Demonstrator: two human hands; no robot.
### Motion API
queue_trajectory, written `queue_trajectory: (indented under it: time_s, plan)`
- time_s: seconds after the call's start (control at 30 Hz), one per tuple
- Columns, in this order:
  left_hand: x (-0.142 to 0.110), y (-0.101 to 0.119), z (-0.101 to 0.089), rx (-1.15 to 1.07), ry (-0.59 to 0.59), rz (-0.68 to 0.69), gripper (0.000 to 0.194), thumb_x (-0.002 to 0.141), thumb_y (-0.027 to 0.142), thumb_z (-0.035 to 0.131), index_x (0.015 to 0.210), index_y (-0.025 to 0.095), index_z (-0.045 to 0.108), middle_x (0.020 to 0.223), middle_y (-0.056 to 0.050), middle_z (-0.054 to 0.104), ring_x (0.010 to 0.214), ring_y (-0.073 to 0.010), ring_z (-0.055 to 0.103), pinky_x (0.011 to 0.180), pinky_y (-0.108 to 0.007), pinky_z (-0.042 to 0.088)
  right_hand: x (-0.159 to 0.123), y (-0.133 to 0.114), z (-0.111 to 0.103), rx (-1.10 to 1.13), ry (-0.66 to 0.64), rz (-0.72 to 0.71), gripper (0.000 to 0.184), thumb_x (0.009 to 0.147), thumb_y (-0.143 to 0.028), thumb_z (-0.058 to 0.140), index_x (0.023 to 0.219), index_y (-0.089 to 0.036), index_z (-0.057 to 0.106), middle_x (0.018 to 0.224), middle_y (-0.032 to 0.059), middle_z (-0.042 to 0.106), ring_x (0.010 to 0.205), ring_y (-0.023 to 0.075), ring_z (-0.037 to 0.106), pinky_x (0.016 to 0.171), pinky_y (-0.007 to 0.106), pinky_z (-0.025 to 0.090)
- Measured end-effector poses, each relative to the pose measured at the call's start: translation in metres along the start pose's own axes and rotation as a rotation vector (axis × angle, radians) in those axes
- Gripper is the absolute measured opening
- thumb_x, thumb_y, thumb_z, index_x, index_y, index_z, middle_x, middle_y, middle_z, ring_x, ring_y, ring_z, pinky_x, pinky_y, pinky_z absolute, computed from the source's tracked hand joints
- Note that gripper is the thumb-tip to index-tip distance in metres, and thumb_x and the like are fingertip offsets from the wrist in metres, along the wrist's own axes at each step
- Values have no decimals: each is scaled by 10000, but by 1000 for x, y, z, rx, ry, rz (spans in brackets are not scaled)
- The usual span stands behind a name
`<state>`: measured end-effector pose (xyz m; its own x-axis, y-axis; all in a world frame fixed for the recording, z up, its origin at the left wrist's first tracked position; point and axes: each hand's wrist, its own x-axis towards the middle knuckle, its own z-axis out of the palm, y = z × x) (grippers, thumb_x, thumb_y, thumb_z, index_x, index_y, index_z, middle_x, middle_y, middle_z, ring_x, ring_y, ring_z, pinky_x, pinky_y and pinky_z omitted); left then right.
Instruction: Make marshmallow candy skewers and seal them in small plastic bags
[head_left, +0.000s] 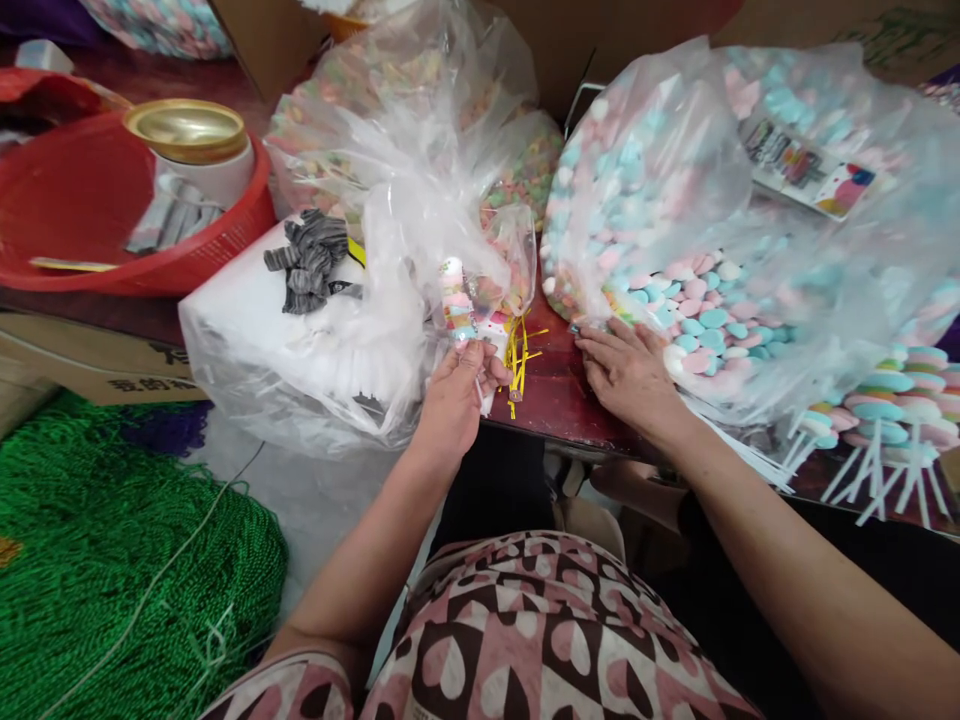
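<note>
My left hand [459, 392] is closed around the white stick of a marshmallow skewer [455, 298] that stands upright inside a small clear wrapper. Just right of it lie several yellow twist ties [517, 352] on the dark red table [559, 400]. My right hand [628, 368] rests palm down on the table, fingers stretched to the mouth of a big clear bag of pink, blue and white marshmallows [675, 230]. Its fingertips touch the plastic; nothing shows in them.
A clear bag of small coloured candies [420, 110] stands behind the skewer. A white packet with grey ribbon [307, 260] lies left. A red basket [90, 200] holds a gold-lidded jar [187, 135]. Finished skewers [892, 420] lie at right. Green cord [112, 560] is piled below left.
</note>
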<state>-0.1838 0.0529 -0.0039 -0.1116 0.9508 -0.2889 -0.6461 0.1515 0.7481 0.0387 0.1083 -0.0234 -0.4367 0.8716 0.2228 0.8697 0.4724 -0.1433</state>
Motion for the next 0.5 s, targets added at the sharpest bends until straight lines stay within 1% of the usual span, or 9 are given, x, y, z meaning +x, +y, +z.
queue_trajectory:
  time_s: [0.07,0.13,0.2,0.27,0.33,0.4,0.5]
  plan:
    - [-1,1,0,-5,-21,-1,243,874,382,636,801,156,584,624,11,598,586,-110,614,636,-248,502,-2,-13,-7,44,27,4,326,930,-224,451,1130,-196,706,1251,74,692,1285,319,519,1099,562,290]
    - [-2,1,0,4,-26,-6,264,874,398,638,778,160,577,579,24,563,565,-106,601,617,-239,495,-3,-29,-15,65,82,-10,299,939,-224,455,1088,-212,715,1219,68,707,1242,295,553,1107,538,271]
    - [-2,1,1,13,-19,-9,290,865,416,649,748,164,566,534,43,515,531,-95,575,603,-231,490,-1,-47,-20,89,97,-53,289,951,-211,448,1039,-221,723,1171,57,725,1155,261,602,1086,482,300]
    - [-2,0,1,10,-24,-6,308,854,428,662,731,165,557,513,56,480,504,-85,549,588,-224,485,3,-64,-21,117,28,-90,296,960,-206,437,1010,-213,729,1088,58,747,1030,236,642,991,414,381]
    - [-2,0,1,-4,-43,11,311,847,428,670,730,162,560,516,59,473,497,-80,540,572,-215,474,9,-77,-19,111,-74,-72,295,967,-231,438,1002,-195,729,1002,80,750,942,239,649,872,379,429]
    - [-2,-1,0,-15,-58,26,304,850,420,669,731,160,566,523,55,482,504,-79,543,572,-212,470,17,-87,-14,68,-144,-17,266,953,-283,484,1010,-175,720,974,116,727,926,265,637,813,380,439]
    - [-2,-1,0,-3,-51,22,295,862,411,656,726,164,567,525,48,494,515,-83,547,597,-223,480,25,-92,-8,25,-167,57,225,915,-308,555,1005,-164,702,1036,144,687,964,286,616,788,373,440]
